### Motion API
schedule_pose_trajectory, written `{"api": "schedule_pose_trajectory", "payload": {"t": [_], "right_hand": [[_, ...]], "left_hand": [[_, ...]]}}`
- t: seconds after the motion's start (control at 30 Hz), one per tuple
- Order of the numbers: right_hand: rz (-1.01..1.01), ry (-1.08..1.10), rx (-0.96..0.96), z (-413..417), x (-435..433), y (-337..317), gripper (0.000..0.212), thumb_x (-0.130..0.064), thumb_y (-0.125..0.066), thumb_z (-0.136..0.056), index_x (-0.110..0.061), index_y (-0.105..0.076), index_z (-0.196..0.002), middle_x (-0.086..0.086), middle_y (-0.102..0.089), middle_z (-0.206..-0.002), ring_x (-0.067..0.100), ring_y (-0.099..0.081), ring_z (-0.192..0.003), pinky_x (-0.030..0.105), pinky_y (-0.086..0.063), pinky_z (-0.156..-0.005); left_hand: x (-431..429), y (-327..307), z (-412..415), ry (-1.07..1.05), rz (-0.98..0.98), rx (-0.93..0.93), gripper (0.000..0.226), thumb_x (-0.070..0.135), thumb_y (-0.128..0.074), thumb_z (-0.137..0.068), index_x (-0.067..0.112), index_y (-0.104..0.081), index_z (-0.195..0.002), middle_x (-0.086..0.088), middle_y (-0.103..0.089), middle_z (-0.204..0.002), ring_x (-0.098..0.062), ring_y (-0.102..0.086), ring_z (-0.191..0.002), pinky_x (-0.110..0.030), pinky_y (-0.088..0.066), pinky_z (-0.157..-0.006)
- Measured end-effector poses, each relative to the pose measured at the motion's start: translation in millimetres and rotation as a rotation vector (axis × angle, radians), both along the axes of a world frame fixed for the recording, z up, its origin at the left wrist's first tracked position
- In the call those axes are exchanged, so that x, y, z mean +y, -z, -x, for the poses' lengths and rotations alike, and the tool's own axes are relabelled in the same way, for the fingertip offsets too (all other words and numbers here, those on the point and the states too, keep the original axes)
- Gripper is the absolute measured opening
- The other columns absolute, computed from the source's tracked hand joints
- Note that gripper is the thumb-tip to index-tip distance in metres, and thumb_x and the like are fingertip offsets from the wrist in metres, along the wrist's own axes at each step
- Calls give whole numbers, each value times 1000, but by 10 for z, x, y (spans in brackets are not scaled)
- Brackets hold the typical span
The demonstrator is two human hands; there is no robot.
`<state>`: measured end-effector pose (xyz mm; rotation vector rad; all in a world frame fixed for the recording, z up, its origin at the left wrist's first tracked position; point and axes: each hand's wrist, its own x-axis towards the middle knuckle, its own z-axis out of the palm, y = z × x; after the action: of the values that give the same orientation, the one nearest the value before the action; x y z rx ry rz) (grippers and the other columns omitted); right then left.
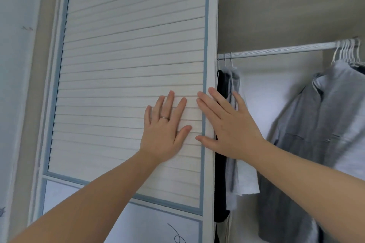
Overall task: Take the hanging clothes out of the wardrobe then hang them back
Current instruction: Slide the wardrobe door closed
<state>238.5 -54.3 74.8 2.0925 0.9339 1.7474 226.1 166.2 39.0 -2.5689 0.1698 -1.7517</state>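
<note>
a home bedroom: louvred wardrobe door (134,65), hanging clothes (320,124)

Matt slatted door (128,55), ribbed metal rail (276,51), cloth garments (316,144).

You've got two hands up: your left hand (164,134), wearing one ring (164,117), and your right hand (231,130). There's one louvered door (128,55) and one rail (276,51). I count three hanger hooks (225,59) at its left end with three garments (232,163) under them, but the right-end hangers (345,49) are too bunched to count.
</note>
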Motion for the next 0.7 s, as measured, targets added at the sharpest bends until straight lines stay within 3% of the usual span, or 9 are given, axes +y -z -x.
{"api": "schedule_pose_trajectory", "payload": {"t": [0.17, 0.7], "right_hand": [[1, 56, -5, 29, -361, 14, 86, -69, -30, -93, -12, -19, -156, -1, -7, -165, 20, -2, -152, 59, -14, -117], [-17, 95, -67, 204, -1609, 15, 81, -66, -40, -93, -14, -29, -154, 0, -19, -163, 20, -13, -151, 60, -21, -113]], "left_hand": [[-303, 2, -26, 20, -40, -23, 68, 65, -17, -98, 35, -8, -159, 2, 8, -167, -28, 1, -153, -56, -7, -121], [-1457, 29, -54, 71, -150, -151, 68, 62, -24, -99, 30, -20, -158, -6, -6, -167, -35, -9, -152, -58, -8, -120]]}}
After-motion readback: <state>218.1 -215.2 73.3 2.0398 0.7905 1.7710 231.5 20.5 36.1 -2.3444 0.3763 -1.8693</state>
